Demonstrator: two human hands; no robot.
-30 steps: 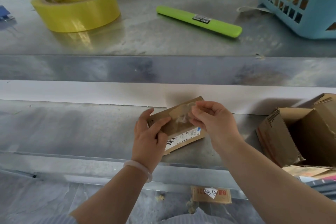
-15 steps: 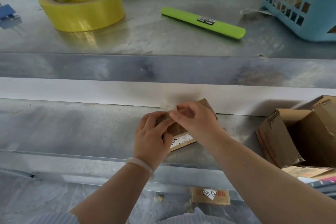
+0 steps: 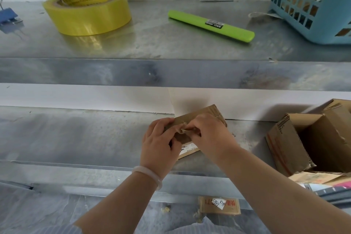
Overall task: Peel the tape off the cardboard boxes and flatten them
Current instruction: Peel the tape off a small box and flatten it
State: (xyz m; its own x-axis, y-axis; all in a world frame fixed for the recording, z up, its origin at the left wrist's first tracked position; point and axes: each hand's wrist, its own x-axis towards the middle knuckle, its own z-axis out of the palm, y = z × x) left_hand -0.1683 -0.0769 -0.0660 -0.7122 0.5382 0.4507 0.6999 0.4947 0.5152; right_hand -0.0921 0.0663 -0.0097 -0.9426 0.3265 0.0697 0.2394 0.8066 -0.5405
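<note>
A small brown cardboard box (image 3: 206, 113) with a white label on its near side stands on the lower metal shelf (image 3: 85, 138). My left hand (image 3: 158, 145) grips its left end, thumb curled over the top. My right hand (image 3: 207, 137) pinches a crumpled strip of brownish tape (image 3: 181, 129) lifted off the top of the box. Both hands cover most of the box; only its far right corner and a bit of the label show.
Several opened cardboard boxes (image 3: 303, 144) crowd the lower shelf at right. On the upper shelf (image 3: 171, 43) lie a yellow tape roll (image 3: 88, 12), a green utility knife (image 3: 210, 23), a blue basket (image 3: 313, 2) and a blue binder clip (image 3: 7, 15). A flattened carton piece (image 3: 219, 205) lies on the floor.
My right hand has pulled the tape from the right part of the box's top leftward, bunching it near my left thumb. The box has turned a little under my hands.
</note>
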